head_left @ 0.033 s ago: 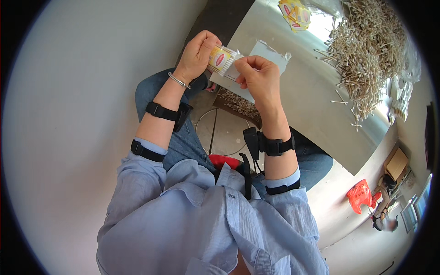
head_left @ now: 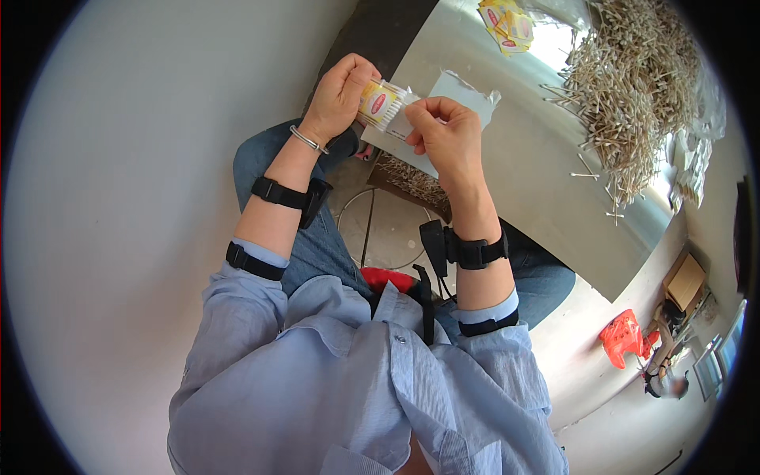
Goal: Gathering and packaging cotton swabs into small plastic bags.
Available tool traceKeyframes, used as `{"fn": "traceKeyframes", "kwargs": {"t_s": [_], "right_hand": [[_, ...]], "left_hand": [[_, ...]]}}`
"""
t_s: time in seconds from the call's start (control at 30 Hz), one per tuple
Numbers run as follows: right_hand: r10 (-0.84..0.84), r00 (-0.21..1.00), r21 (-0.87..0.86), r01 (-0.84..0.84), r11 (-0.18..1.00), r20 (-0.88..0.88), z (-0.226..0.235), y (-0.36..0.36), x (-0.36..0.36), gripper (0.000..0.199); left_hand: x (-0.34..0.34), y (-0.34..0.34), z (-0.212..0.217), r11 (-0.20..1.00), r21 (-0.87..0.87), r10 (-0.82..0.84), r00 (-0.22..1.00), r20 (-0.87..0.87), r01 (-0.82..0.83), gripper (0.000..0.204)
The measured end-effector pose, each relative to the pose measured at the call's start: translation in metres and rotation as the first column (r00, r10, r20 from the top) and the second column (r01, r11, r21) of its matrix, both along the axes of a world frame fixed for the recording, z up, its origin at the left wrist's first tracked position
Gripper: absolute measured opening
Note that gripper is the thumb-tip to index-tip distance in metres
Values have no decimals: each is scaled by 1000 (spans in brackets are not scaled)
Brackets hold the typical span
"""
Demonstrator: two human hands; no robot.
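My left hand (head_left: 340, 91) grips a small clear packet of cotton swabs (head_left: 381, 103) with a yellow and red label, held up above the near edge of the metal table (head_left: 538, 182). Across from it, my right hand (head_left: 447, 134) pinches the packet's other end, where the white swab tips and clear wrapping show. Both wrists carry black straps, and a thin bracelet sits on the left one. A flat piece of clear plastic (head_left: 467, 89) lies on the table just behind my hands.
A large heap of loose cotton swabs (head_left: 633, 87) covers the table's far right. Several yellow packets (head_left: 507, 24) lie at the far edge. On the floor to the right stand a red stool (head_left: 625, 336) and a cardboard box (head_left: 687, 279), with another person (head_left: 665, 376) beyond.
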State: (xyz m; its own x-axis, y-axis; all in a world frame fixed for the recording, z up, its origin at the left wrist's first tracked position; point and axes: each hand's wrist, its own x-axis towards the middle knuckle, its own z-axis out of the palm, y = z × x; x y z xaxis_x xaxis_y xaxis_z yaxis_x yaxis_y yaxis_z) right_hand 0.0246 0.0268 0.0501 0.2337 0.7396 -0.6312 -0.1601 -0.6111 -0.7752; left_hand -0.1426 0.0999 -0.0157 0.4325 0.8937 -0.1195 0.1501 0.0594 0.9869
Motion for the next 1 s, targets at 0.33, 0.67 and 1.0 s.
{"fn": "traceKeyframes", "kwargs": {"t_s": [0.33, 0.67, 1.0], "right_hand": [[34, 996, -54, -30, 998, 77, 27, -93, 75, 10], [244, 716, -8, -316, 949, 654, -5, -169, 46, 5], [-266, 566, 74, 340, 938, 780, -3, -125, 154, 25]], "left_hand": [[4, 0, -6, 998, -60, 28, 1000, 3, -28, 32], [-10, 8, -21, 993, -87, 76, 997, -11, -76, 33], [-7, 8, -20, 985, -156, 81, 997, 17, -77, 35]]}}
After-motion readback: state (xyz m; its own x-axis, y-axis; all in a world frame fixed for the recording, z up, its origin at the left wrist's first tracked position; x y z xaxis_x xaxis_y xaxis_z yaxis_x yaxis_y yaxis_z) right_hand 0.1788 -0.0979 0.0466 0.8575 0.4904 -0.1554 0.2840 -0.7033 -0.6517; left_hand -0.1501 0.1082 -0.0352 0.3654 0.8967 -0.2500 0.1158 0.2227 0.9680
